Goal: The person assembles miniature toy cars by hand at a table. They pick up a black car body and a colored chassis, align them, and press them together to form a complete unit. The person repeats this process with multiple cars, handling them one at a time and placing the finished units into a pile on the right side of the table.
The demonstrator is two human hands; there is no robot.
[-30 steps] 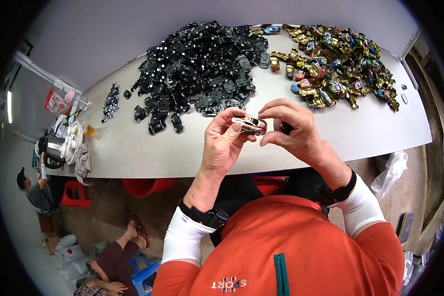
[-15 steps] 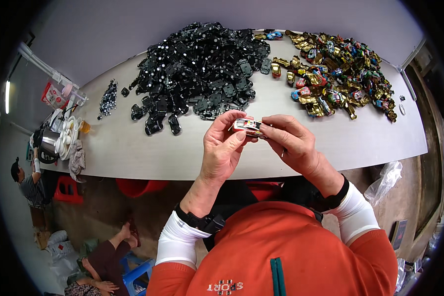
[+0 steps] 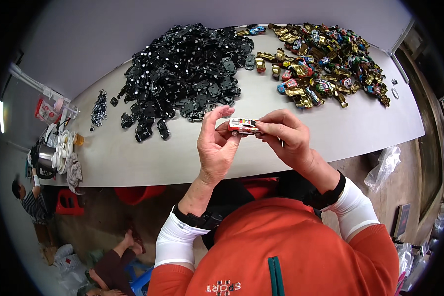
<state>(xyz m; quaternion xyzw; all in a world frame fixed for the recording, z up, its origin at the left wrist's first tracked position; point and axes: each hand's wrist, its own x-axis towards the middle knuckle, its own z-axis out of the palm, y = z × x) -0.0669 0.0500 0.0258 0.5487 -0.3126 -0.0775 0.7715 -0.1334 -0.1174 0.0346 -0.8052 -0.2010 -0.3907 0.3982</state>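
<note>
A small white and red toy car [image 3: 243,127] with wheels is held up in front of me, its side turned toward me. My right hand [image 3: 287,135] pinches its right end between thumb and fingers. At the left end my left hand [image 3: 216,148] grips with the thumb low and curled fingers behind, while its index finger is lifted off the car. Beyond my hands lies a big heap of black toy car bases [image 3: 182,74]. A heap of gold and colourful toy car bodies [image 3: 325,64] lies at the far right.
Small silvery parts [image 3: 99,111] are heaped on the table [image 3: 128,163] at left. A metal kettle [image 3: 46,160], white cups [image 3: 61,150] and a cloth [image 3: 74,172] stand at its left edge. A person [image 3: 29,197] is beyond; another person's legs [image 3: 116,259] show lower left.
The toy car has turned so its side and wheels show more. My left index finger has lifted away from its top. The view has shifted slightly, moving the heaps left in the picture.
</note>
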